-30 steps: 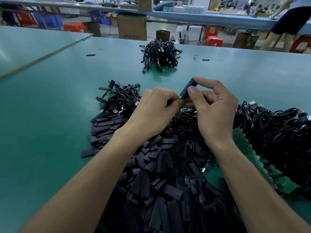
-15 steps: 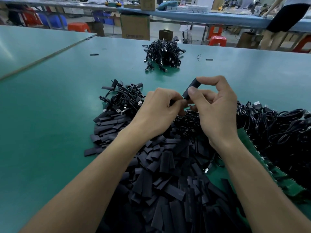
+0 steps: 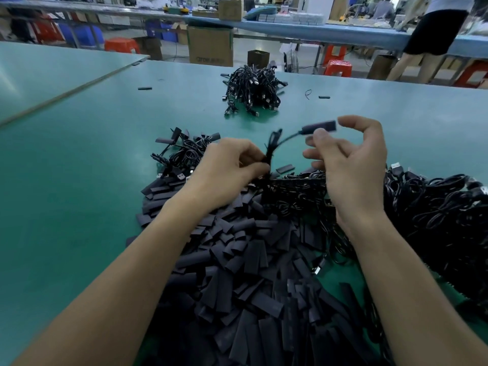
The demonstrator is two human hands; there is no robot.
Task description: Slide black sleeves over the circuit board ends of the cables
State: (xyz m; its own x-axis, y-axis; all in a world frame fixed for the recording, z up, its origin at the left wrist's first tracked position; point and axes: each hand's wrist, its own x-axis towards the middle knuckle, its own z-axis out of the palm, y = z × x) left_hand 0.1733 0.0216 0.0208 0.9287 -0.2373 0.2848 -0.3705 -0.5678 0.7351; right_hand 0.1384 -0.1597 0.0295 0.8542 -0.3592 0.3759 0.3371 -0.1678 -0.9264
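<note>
Green table [image 3: 79, 159] holds loose sleeves [image 3: 237, 260], apparently bundled cables [image 3: 250, 87].

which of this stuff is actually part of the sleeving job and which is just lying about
In the job: left hand, bundled cable, sleeved end, loose sleeves pile, cable heap.
Lying about: cardboard box, red stool, stray wire tie.

Past our green table [image 3: 79, 159] we've got a cardboard box [image 3: 210, 46], red stools [image 3: 338, 67], blue bins [image 3: 85, 35] and a person standing far right [image 3: 437, 33].
</note>
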